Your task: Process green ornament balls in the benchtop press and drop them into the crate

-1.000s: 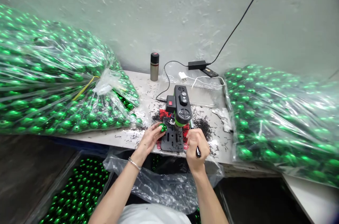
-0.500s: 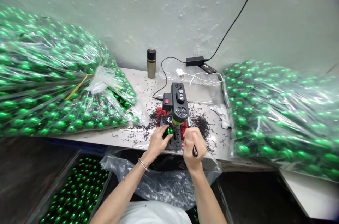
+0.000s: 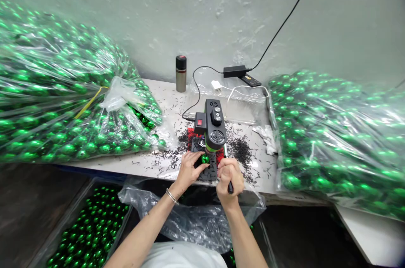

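A small bench drill press (image 3: 215,126), black with a green collar, stands on the table in front of me. My left hand (image 3: 189,170) pinches a shiny green ball (image 3: 205,159) between thumb and fingers, just below the machine's head and above its dark base plate (image 3: 208,173). Wrapped around the black-ended lever (image 3: 230,188) on the machine's right side is my right hand (image 3: 231,175). Where the tool tip meets the ball is hidden by the head.
Big clear bags of green balls lie at left (image 3: 72,128) and right (image 3: 332,150). Black shavings (image 3: 240,152) litter the table. Behind stand a bottle (image 3: 181,74), a power adapter (image 3: 234,71) and cables. Below are plastic sheeting (image 3: 193,219) and a ball-filled container (image 3: 90,221).
The green ball in my left hand has shifted slightly right and toward me. My right hand, still on the lever, has come a little lower.
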`<state>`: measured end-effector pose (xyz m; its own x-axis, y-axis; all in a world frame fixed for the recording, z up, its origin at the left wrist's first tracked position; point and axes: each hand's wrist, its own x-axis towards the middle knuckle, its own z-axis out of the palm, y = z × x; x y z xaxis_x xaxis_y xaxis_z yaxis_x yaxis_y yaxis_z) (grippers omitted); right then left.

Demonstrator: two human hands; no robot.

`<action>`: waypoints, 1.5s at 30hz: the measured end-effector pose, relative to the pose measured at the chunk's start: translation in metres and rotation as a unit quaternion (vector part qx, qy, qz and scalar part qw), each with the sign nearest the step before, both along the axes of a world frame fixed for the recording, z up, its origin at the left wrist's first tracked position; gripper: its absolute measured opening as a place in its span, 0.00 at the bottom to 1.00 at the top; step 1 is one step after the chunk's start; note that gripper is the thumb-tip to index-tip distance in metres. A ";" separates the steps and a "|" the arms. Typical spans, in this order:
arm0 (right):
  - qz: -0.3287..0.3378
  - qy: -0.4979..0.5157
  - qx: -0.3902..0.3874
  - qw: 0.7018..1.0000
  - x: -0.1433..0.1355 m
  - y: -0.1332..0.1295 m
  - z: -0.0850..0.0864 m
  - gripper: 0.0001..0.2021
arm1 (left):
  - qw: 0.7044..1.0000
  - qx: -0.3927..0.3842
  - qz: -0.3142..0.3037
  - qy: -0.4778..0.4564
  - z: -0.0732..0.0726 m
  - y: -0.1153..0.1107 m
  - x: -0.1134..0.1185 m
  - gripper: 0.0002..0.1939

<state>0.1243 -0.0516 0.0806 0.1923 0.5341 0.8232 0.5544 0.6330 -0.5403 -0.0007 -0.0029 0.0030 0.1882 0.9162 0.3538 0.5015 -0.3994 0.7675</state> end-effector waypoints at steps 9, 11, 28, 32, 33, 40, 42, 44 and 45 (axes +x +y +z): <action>-0.035 -0.012 0.037 0.999 0.002 0.006 -0.038 0.15 | 0.999 -0.025 0.000 -0.022 0.003 -0.002 0.001 0.16; -0.037 -0.008 0.038 0.999 0.002 0.007 -0.040 0.16 | 0.999 -0.024 0.000 -0.024 0.003 -0.002 0.001 0.16; -0.018 0.013 0.061 0.998 0.000 0.010 -0.045 0.16 | 1.000 -0.019 0.000 -0.023 0.002 -0.002 0.001 0.16; -0.019 0.009 0.060 0.998 0.001 0.010 -0.046 0.17 | 0.999 -0.023 -0.001 -0.023 0.001 -0.002 0.001 0.16; -0.021 0.006 0.060 0.998 0.001 0.010 -0.047 0.17 | 0.999 -0.024 0.000 -0.023 0.001 -0.002 0.001 0.16; -0.013 -0.084 0.050 0.995 0.007 0.008 -0.039 0.16 | 0.999 -0.028 -0.007 -0.021 0.004 -0.002 0.001 0.16; -0.015 -0.054 0.041 0.998 0.006 0.006 -0.025 0.16 | 0.999 -0.028 -0.001 -0.024 0.003 -0.003 0.001 0.16; -0.018 -0.022 0.020 0.999 0.005 0.003 -0.005 0.16 | 0.999 -0.030 0.005 -0.027 0.002 -0.003 0.001 0.15; -0.021 -0.007 0.006 1.000 0.004 0.002 0.006 0.16 | 0.999 -0.032 0.006 -0.028 0.001 -0.003 0.001 0.16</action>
